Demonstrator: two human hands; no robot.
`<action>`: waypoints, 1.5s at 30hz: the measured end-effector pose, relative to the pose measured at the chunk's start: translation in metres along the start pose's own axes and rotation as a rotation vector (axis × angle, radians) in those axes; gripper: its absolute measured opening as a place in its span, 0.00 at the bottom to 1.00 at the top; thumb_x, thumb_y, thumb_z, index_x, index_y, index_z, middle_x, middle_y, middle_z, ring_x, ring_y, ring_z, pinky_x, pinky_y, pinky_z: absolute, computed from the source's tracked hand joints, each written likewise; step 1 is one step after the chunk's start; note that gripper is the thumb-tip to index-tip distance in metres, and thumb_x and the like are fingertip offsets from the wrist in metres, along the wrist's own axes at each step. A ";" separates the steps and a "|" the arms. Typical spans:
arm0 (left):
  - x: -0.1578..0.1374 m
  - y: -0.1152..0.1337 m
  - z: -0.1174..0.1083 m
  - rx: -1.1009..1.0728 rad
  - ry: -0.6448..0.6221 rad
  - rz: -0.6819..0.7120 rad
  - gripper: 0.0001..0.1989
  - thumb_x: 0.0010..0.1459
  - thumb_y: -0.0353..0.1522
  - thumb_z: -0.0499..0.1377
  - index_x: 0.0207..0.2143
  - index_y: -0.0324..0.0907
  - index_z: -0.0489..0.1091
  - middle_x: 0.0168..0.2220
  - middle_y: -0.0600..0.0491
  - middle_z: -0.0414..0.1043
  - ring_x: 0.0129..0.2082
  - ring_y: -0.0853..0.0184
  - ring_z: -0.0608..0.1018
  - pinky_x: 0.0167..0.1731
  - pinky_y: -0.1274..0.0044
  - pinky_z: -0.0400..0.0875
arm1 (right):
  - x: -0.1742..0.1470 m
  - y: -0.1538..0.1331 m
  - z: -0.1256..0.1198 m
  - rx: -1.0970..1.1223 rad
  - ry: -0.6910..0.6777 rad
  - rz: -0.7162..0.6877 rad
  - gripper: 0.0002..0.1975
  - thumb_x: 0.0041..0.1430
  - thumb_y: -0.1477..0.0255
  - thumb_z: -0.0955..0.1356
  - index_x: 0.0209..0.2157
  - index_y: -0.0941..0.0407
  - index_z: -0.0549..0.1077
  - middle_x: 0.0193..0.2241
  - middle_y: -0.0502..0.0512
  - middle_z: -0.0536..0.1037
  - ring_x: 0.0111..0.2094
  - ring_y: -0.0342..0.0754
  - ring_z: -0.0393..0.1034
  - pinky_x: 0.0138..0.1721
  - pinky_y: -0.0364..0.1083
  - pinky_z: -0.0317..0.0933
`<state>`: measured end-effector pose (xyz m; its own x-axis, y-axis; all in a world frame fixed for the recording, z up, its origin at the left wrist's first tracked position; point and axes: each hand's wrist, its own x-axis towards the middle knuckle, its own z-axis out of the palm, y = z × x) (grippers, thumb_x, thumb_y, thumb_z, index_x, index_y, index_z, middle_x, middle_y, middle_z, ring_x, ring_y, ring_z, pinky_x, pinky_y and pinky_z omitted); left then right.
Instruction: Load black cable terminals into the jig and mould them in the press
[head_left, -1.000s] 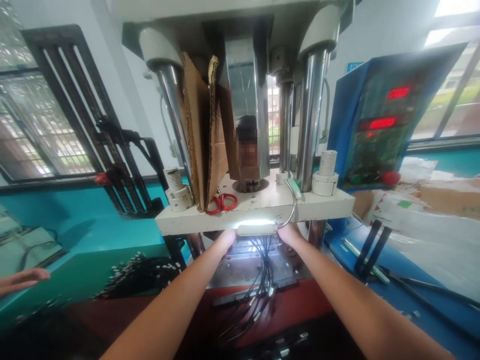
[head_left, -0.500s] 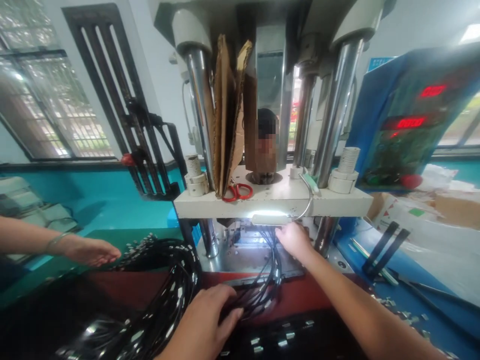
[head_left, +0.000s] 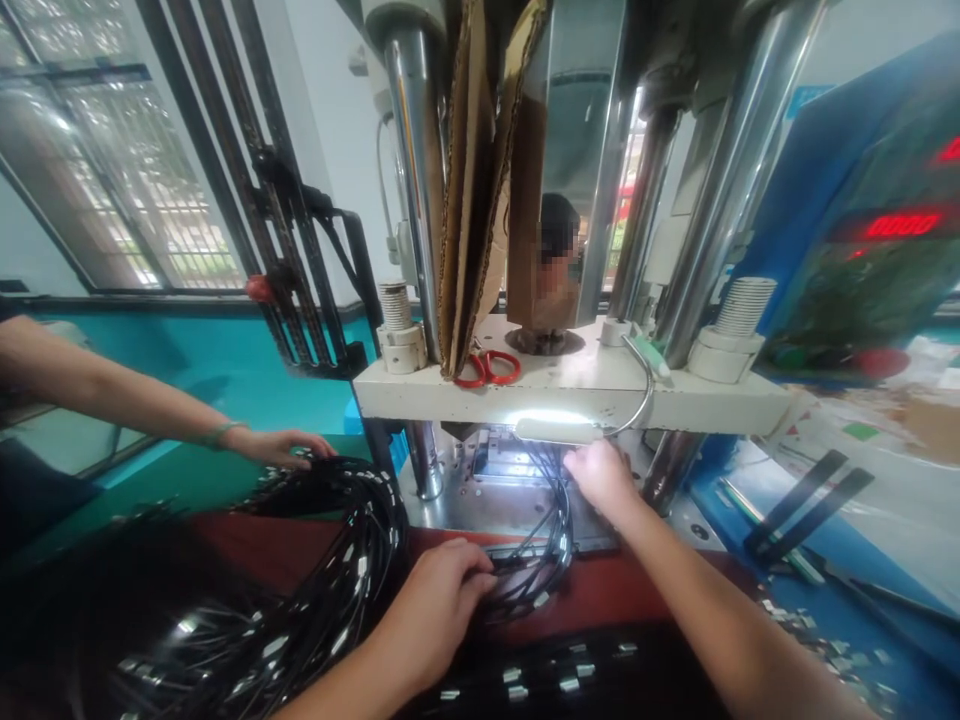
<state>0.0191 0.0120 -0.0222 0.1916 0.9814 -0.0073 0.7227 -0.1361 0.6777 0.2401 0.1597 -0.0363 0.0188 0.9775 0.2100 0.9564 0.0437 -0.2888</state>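
Note:
A looped bundle of thin black cables [head_left: 556, 540] runs from the lit die [head_left: 510, 462] of a press down onto the red table edge. My left hand [head_left: 450, 585] is at the bundle's left end, thumb and fingertips closed on the cables. At the die's front right, my right hand [head_left: 604, 478] has its fingers curled against the upper cables, just under the white lamp [head_left: 559, 430]; its fingertips are partly hidden. A larger heap of black cables [head_left: 352, 560] with shiny metal tips lies left of my left hand.
A co-worker's hand [head_left: 289, 447] touches the far end of the heap. Above stands the press's white plate [head_left: 675, 402] with red-handled scissors [head_left: 487, 368] and cardboard [head_left: 469, 200] on it. More metal-tipped cables [head_left: 570, 685] lie in front; small metal pieces [head_left: 832, 640] are scattered on the blue surface.
My left hand has closed its fingers on the cables. The co-worker's hand has reached right onto the heap. My right hand stays at the die, and the view has shifted a little.

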 end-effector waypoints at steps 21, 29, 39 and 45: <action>0.001 -0.016 0.019 0.145 0.031 0.141 0.12 0.62 0.29 0.46 0.31 0.41 0.69 0.33 0.50 0.68 0.36 0.64 0.71 0.39 0.72 0.65 | 0.002 0.009 0.008 -0.031 0.111 -0.061 0.18 0.57 0.65 0.60 0.42 0.58 0.77 0.44 0.62 0.75 0.47 0.56 0.65 0.48 0.49 0.57; 0.001 -0.016 0.019 0.275 0.095 0.207 0.14 0.62 0.30 0.45 0.34 0.41 0.70 0.35 0.48 0.69 0.38 0.62 0.72 0.40 0.71 0.67 | 0.000 0.003 0.007 -0.003 0.187 -0.128 0.18 0.57 0.61 0.62 0.42 0.54 0.77 0.46 0.57 0.75 0.50 0.55 0.62 0.50 0.48 0.55; 0.001 -0.015 0.018 0.238 0.173 0.314 0.12 0.61 0.31 0.49 0.33 0.43 0.72 0.31 0.50 0.71 0.32 0.66 0.74 0.33 0.76 0.70 | 0.001 0.002 0.006 -0.041 0.150 -0.150 0.17 0.58 0.66 0.61 0.39 0.58 0.78 0.44 0.61 0.75 0.48 0.57 0.63 0.49 0.50 0.55; 0.000 -0.004 0.011 0.227 0.224 0.361 0.13 0.60 0.31 0.49 0.29 0.46 0.72 0.26 0.55 0.71 0.26 0.69 0.75 0.27 0.79 0.70 | 0.000 0.001 0.005 -0.017 0.148 -0.145 0.17 0.59 0.65 0.61 0.40 0.54 0.78 0.44 0.58 0.76 0.47 0.54 0.65 0.48 0.48 0.56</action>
<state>0.0240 0.0113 -0.0329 0.3272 0.8677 0.3742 0.7676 -0.4750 0.4303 0.2395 0.1608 -0.0410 -0.0781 0.9201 0.3838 0.9570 0.1771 -0.2297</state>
